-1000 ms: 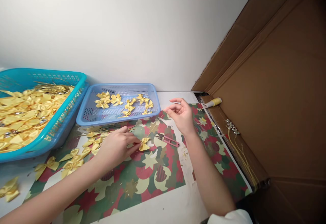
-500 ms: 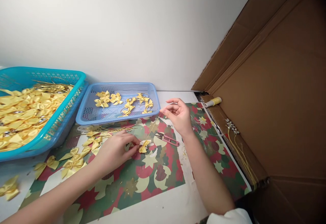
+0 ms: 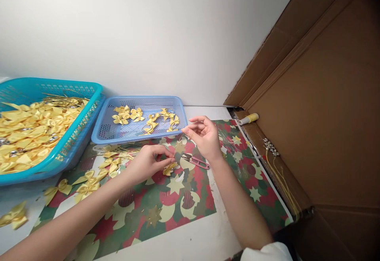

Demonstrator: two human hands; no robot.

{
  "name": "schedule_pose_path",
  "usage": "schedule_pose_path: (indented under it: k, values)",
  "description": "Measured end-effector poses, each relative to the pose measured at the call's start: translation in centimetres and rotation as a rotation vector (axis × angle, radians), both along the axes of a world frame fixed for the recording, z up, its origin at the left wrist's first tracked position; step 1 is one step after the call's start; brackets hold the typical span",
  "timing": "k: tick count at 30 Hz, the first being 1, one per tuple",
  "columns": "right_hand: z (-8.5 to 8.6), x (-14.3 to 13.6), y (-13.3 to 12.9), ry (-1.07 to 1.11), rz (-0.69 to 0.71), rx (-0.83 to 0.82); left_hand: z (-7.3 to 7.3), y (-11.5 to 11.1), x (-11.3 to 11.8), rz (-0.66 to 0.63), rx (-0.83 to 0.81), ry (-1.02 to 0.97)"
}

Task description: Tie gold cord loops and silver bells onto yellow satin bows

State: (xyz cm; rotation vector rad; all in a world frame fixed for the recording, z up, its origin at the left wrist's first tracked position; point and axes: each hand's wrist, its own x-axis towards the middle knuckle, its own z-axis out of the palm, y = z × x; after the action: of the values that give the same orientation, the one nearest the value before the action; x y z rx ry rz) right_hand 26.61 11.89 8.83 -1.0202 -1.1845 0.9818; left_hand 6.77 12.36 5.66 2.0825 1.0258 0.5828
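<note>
My left hand is closed in a pinch, its thumb and fingertip meeting on a thin gold cord just above a small yellow ribbon bow. The bow hangs or lies under those fingertips; which one I cannot tell. Higher and to the right, my right hand pinches the cord between thumb and forefinger, its other fingers curled. The cord is very fine and only partly visible between the hands. Pink thread snips lie on the patterned sheet below my right hand.
A blue basket holding several bows and looped pieces stands behind my hands. At left, a turquoise basket is heaped with yellow bows. Loose bows lie left of my forearm. A cardboard wall rises at right, with corded silver beads along its base.
My left hand has moved right and slightly up from beside the bow, to pinch the cord above it. My right hand has shifted slightly left, still pinching.
</note>
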Motion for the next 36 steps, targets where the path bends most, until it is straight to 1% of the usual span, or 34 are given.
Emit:
schedule_pose_path:
  k: [4, 10, 14, 21, 30, 33, 36]
  values:
    - [-0.3, 0.2, 0.3, -0.001, -0.003, -0.003, -0.6, 0.1, -0.6, 0.021, -0.001, 0.038]
    - [-0.3, 0.6, 0.4, 0.02, -0.028, 0.012, -1.9, 0.2, -1.5, 0.027, -0.017, 0.079]
    - [-0.2, 1.1, 0.6, 0.033, -0.055, 0.013, -2.3, 0.2, -2.0, 0.022, -0.007, 0.1]
    - [-0.1, 1.5, 0.7, 0.023, -0.069, -0.013, -2.8, -0.3, -2.2, -0.014, 0.058, 0.115]
    - [-0.1, 2.0, 1.0, 0.056, -0.093, -0.027, -4.0, -0.8, -2.6, -0.084, 0.159, 0.13]
    - [-0.2, 2.1, 1.1, 0.032, -0.087, -0.032, -4.1, -0.8, -2.8, -0.089, 0.184, 0.131]
    - [-0.2, 2.0, 1.0, 0.03, -0.086, -0.033, -3.7, -0.8, -2.8, -0.07, 0.2, 0.112]
